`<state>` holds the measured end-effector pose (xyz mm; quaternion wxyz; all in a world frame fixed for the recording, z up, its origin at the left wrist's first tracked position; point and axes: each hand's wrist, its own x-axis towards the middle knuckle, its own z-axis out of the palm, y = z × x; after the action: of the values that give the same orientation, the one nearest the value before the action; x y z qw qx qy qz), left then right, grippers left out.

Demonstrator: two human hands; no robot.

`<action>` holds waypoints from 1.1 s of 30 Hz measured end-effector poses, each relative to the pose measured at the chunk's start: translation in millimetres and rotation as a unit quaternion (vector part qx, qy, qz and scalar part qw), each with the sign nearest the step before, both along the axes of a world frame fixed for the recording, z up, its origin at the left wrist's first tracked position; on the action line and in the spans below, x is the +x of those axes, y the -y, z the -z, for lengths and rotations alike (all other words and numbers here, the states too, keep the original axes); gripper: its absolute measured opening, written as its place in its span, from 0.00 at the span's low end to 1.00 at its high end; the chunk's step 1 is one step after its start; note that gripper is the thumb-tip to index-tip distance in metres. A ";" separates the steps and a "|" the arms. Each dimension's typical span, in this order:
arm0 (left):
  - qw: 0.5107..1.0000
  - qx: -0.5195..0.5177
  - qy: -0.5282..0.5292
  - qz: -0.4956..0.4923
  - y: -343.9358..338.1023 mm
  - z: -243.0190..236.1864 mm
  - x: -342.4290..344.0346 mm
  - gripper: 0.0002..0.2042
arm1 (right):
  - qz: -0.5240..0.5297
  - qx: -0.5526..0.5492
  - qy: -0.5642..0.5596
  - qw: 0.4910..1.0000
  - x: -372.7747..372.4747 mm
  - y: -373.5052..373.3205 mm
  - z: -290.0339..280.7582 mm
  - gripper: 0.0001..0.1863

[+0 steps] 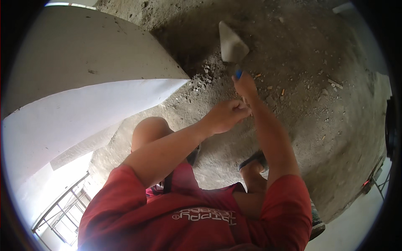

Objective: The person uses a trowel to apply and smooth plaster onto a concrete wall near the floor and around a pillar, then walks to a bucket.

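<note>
My right hand (245, 87) is wrapped round the handle of a trowel (232, 44). A bit of blue shows on the handle beside the thumb. The trowel's pale, pointed blade reaches away from me, over the dirt-covered floor. Close by my right wrist, my left hand (228, 116) has its fingers curled and pressed together. A small light-coloured end shows between the two hands; whether it belongs to the trowel handle I cannot tell. What the left fingers hold, if anything, is hidden.
On the left a white wall or panel (104, 96) comes to a corner near the trowel. Rubble and small stones (205, 77) lie at that corner. Yellowish scraps (270, 88) dot the dusty floor (301, 108). Metal railing (63, 213) shows at lower left. My knee and sandalled foot are below.
</note>
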<state>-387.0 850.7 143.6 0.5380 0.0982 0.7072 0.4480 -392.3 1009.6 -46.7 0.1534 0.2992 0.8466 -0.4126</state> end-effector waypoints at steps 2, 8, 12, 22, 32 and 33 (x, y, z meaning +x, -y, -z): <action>1.000 0.006 -0.003 0.002 0.5 0.7 0.9 0.21 | 0.079 -0.006 -0.031 0.996 0.9 20.0 -9.1 0.23; 0.999 0.006 -0.002 0.039 -4.9 9.4 -0.3 0.21 | 0.018 0.021 0.013 1.000 6.6 7.9 -0.5 0.23; 0.999 0.007 0.025 0.021 -4.9 4.0 -1.0 0.21 | 0.180 -0.026 -0.042 0.982 10.6 46.3 -17.9 0.24; 1.000 0.002 0.031 0.003 -3.8 -8.9 -7.5 0.21 | 0.215 -0.057 -0.014 0.975 -8.9 56.3 -18.5 0.32; 1.000 0.009 0.015 0.011 9.5 -0.6 -3.8 0.22 | 0.151 -0.035 -0.046 0.987 -16.0 28.0 -21.8 0.31; 1.000 0.014 0.020 0.012 6.7 -3.2 -3.4 0.22 | 0.193 0.003 -0.093 0.977 -15.3 31.8 -23.7 0.31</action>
<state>-390.4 844.0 146.8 0.5565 0.1052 0.6887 0.4527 -407.7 977.9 -23.0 -0.0093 0.4177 0.7847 -0.4579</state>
